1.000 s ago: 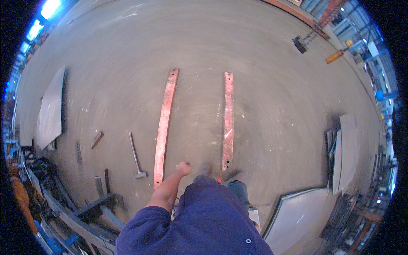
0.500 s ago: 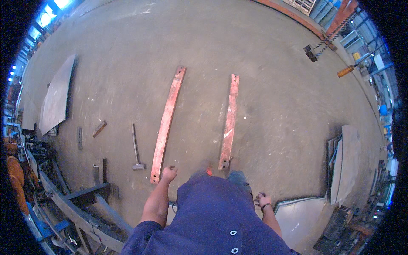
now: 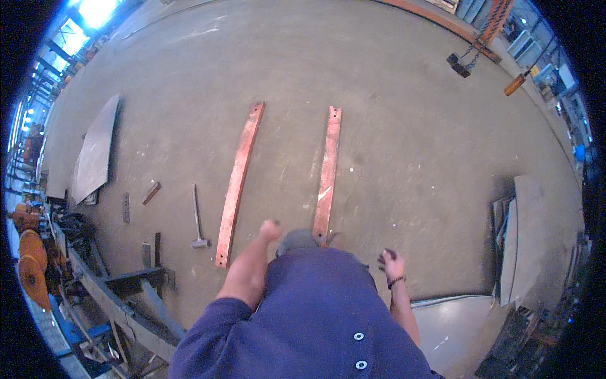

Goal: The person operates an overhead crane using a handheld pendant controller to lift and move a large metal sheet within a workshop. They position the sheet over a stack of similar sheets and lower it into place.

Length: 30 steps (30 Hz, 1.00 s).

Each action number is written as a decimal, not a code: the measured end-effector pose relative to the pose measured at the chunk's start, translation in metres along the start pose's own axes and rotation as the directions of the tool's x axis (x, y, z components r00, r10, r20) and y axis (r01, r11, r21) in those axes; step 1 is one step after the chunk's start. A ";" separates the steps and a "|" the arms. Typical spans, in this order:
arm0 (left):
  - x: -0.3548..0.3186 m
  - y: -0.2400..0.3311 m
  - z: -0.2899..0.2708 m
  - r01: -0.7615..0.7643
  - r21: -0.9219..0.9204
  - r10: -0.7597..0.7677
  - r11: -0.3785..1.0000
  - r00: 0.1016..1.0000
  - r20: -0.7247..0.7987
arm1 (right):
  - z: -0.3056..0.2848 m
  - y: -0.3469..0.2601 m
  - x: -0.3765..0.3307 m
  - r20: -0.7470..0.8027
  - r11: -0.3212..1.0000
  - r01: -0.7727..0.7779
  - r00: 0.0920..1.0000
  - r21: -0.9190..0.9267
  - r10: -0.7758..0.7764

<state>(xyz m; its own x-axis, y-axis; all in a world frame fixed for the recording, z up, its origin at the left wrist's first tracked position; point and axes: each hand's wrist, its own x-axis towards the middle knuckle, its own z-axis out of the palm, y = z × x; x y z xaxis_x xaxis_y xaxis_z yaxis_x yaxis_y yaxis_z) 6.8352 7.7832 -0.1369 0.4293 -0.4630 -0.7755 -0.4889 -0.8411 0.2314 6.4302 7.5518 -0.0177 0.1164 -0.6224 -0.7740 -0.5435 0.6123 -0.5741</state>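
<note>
My left hand point(image 3: 271, 230) hangs just right of the near end of a long red bar point(image 3: 237, 183), apart from it. Motion smears its fingers, so whether they are closed is unclear. On the right, my right hand point(image 3: 392, 265), with a dark bracelet point(image 3: 396, 281) on its wrist, hangs over the floor. Its fingers are loosely bent and apart, with nothing visible in them. A second red bar point(image 3: 327, 174) lies roughly parallel to the first, its near end by my feet. Both bars have holes at their ends. A long-handled hammer point(image 3: 198, 218) lies left of the bars.
Metal sheets lean or lie at the far left point(image 3: 95, 155), the right point(image 3: 519, 240) and the near right point(image 3: 457, 325). A dark steel frame point(image 3: 120, 312) fills the lower left. Chains point(image 3: 483, 35) with a dark block point(image 3: 459, 65) hang at the upper right. Small metal pieces point(image 3: 151, 192) lie left.
The view has shifted, and my body stands farther forward relative to the bars. Both my hands have moved forward, the left one now farther from the left bar.
</note>
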 end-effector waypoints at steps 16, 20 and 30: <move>0.168 0.308 -0.225 -0.261 0.131 0.288 0.957 0.914 -0.284 | 0.024 -0.346 -0.061 0.609 0.328 0.885 0.067 0.329 -0.791; 0.309 0.365 -0.247 -0.198 0.126 0.216 0.972 0.965 -0.148 | 0.019 -0.440 0.036 0.547 0.304 0.820 -0.013 0.485 -0.837; 0.585 0.675 -0.435 -0.233 0.249 0.238 0.940 0.971 0.012 | -0.044 -0.776 0.290 0.603 0.341 0.938 0.242 0.054 -0.761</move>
<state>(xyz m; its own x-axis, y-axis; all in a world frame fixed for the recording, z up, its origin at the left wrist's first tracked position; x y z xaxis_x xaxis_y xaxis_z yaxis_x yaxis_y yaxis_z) 7.0866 6.8228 -0.1781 0.2916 -0.6464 -0.7051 -0.7487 -0.6130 0.2523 6.8489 6.8751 0.2152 0.9424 -0.3224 0.0887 -0.0311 -0.3487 -0.9367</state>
